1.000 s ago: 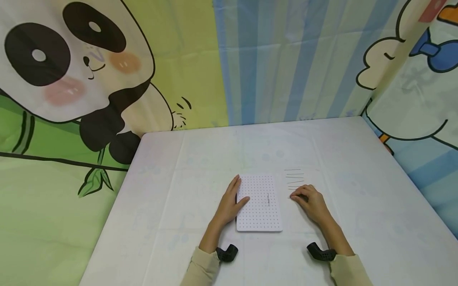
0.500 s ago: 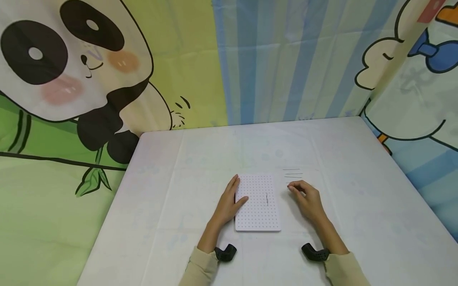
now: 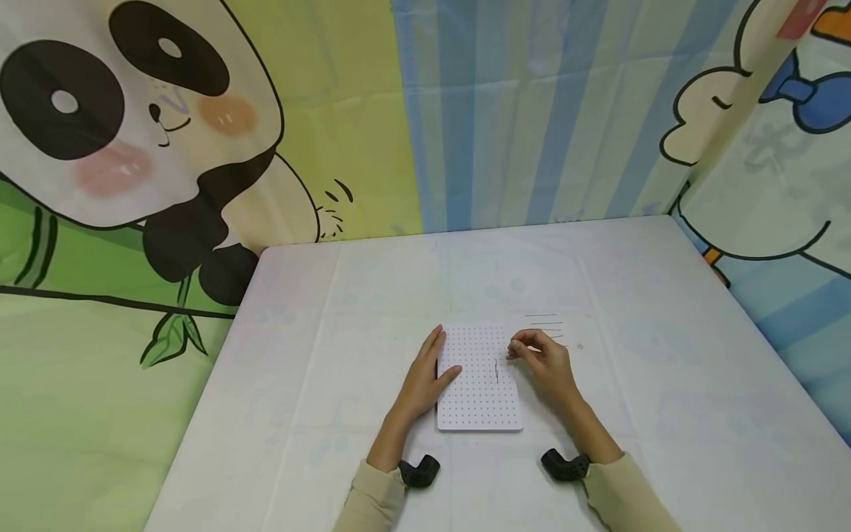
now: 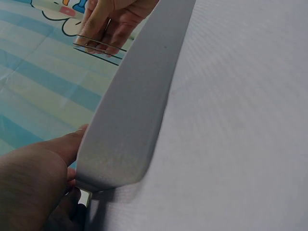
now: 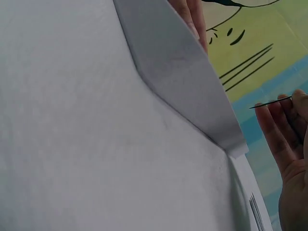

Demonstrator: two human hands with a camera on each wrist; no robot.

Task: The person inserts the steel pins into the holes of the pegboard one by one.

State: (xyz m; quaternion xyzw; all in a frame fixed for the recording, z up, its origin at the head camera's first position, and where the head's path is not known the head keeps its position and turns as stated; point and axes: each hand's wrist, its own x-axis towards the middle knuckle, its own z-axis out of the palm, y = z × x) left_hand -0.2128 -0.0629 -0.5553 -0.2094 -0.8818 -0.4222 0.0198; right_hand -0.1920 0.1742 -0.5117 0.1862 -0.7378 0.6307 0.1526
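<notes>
White board (image 3: 475, 406) (dotted in rows), dark needles (image 5: 247, 66), blue-striped backdrop (image 3: 505, 111)

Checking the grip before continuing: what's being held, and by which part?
The right hand pinches a thin pin toward one end; the other end sticks out. The left hand rests on the pegboard.

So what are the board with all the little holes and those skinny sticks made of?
The pegboard looks like smooth, matte white plastic: its edge is even, with rounded corners and no grain showing, though painted wood is possible. The skinny sticks are probably metal, since they look dark, straight and stiff despite being so thin. They're too fine to tell how shiny.
</notes>
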